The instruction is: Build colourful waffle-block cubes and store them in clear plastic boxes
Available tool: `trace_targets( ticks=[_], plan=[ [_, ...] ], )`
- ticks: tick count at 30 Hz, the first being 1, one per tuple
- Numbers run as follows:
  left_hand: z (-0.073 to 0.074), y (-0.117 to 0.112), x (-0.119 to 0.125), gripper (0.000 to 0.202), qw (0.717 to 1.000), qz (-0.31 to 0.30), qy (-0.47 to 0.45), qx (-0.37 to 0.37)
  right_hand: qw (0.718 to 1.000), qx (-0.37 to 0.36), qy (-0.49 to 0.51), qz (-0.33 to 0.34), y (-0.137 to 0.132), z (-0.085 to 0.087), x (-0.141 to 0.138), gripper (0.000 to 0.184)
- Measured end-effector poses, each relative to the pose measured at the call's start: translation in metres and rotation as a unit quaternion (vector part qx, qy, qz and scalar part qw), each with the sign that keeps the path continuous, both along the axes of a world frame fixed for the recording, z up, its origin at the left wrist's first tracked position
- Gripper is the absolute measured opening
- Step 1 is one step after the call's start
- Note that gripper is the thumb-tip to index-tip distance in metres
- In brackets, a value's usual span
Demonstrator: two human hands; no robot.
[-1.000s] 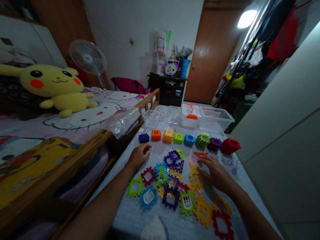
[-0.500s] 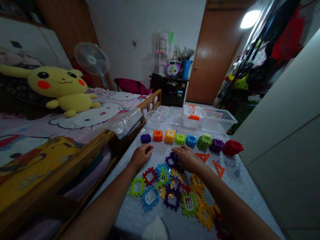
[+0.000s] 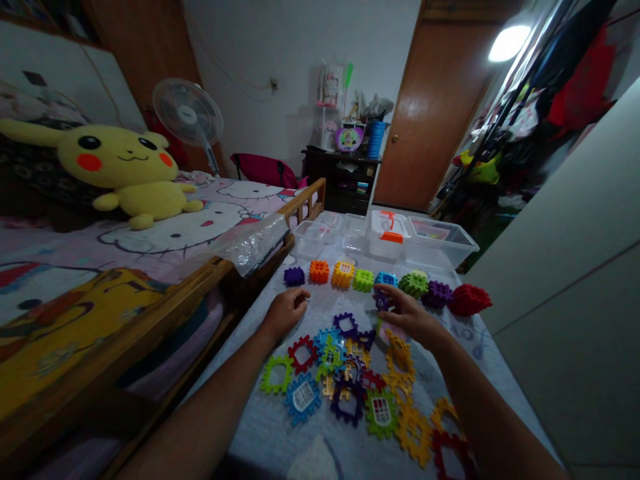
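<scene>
My right hand (image 3: 413, 315) is closed on a small purple interlocking plastic tile (image 3: 382, 301), lifted in front of the blue tile stack (image 3: 386, 279). My left hand (image 3: 286, 312) lies on the cloth with its fingers loosely bent and slightly apart, holding nothing. Between my forearms spread loose notched tiles, among them a purple frame (image 3: 345, 316), a red frame (image 3: 301, 353), a lime frame (image 3: 277, 375), a blue window tile (image 3: 303, 398) and a green window tile (image 3: 381, 412). Yellow tiles (image 3: 415, 433) lie near my right forearm.
A row of colour-sorted stacks crosses the table, from purple (image 3: 294, 277) and orange (image 3: 319, 272) to red (image 3: 471, 300). Behind them stand clear plastic boxes (image 3: 440, 250), one with an orange-latched lid (image 3: 391, 227). A wooden bed rail (image 3: 210, 273) borders the left side.
My right hand has moved right and lifted a purple tile off the pile, leaving a purple frame uncovered. My left hand stays in place. The view has shifted slightly.
</scene>
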State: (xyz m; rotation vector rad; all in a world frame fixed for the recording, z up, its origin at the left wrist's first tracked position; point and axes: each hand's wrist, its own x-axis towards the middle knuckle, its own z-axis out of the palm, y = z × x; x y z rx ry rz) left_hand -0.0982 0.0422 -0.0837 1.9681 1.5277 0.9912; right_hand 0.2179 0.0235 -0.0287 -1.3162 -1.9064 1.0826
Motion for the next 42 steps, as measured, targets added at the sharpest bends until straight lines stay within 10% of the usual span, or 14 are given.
trace_targets(
  ticks=[7,26,33,42],
  plan=[
    [-0.002,0.001,-0.001,0.021,1.0,-0.005,0.01,0.007,0.99,-0.095,0.081,-0.064,-0.007,-0.016,0.028,0.048],
    [-0.002,0.001,-0.001,0.023,1.0,-0.005,0.007,-0.007,0.965,0.134,-0.173,-0.144,-0.011,-0.041,0.031,0.029],
    [-0.001,0.0,-0.001,0.023,1.0,-0.002,0.009,-0.004,0.947,0.169,-0.273,0.006,-0.019,-0.03,0.03,0.061],
    [-0.004,0.001,-0.002,0.021,1.0,-0.006,0.001,0.004,0.923,0.148,-0.355,0.024,-0.012,-0.022,0.026,0.051]
  ],
)
